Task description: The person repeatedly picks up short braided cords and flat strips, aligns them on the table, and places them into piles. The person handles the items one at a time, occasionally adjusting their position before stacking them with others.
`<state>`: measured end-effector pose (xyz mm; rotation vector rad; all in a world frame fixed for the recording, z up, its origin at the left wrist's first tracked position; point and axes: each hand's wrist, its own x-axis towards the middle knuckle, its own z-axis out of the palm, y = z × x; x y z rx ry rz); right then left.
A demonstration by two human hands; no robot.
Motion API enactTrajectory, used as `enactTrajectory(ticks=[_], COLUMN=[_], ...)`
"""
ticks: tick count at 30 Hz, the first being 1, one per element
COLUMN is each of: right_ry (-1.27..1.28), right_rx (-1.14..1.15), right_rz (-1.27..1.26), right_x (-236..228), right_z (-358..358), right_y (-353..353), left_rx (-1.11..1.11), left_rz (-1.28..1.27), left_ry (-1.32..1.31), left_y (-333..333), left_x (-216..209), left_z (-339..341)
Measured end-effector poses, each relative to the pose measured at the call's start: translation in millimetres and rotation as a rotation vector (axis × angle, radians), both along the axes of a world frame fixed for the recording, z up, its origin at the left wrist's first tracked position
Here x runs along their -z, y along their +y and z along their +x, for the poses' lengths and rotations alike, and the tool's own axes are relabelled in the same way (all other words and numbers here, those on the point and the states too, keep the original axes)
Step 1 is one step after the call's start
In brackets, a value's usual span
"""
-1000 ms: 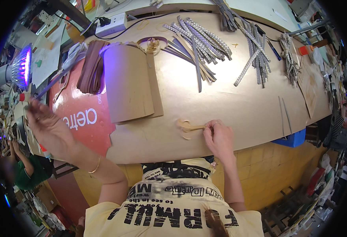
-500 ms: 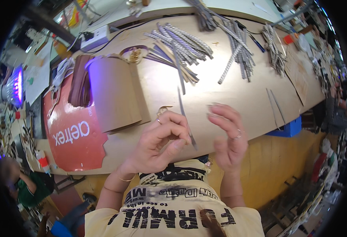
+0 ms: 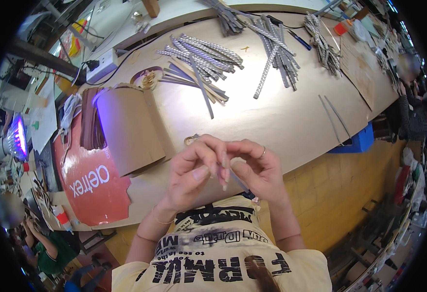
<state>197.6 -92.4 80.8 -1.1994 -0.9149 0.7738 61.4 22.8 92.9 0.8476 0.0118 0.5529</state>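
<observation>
My left hand (image 3: 192,170) and my right hand (image 3: 259,170) meet above the table's near edge, their fingers curled together. A narrow grey strip (image 3: 240,182) runs between them, its lower end pointing toward my shirt. Both hands appear to pinch it, though the fingers cover most of its length. Just beyond my left hand lies a small tan ring-shaped item (image 3: 190,139), partly hidden. Farther off are a fan of grey and beige strips (image 3: 201,90) and a bundle of silvery braided strips (image 3: 204,54).
A folded brown sheet (image 3: 128,129) stands left beside dark red strips (image 3: 91,119) and a red printed sheet (image 3: 97,187). More grey strips (image 3: 281,53), a braided bundle (image 3: 323,46) and long metal tweezers (image 3: 335,119) lie right. A blue bin (image 3: 357,140) sits beside the table.
My right hand has moved left and closed in against my left hand at the grey strip. The strip's upper part no longer shows. The whole view has shifted slightly.
</observation>
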Motion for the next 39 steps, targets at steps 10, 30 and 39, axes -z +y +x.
enactTrajectory(ticks=[10, 30, 39], right_ry=[-0.671, 0.111, -0.421], right_rx=[0.197, 0.365, 0.920], right_rz=[-0.567, -0.378, -0.900], right_x=[38, 58, 87], right_z=[-13, 79, 231], right_y=[5, -36, -85], left_rx=[-0.661, -0.601, -0.631], left_rz=[1.024, 1.518, 1.384], left_ry=[0.656, 0.816, 0.916], left_y=[2, 8, 17], left_x=[52, 111, 94], left_z=[-34, -16, -17])
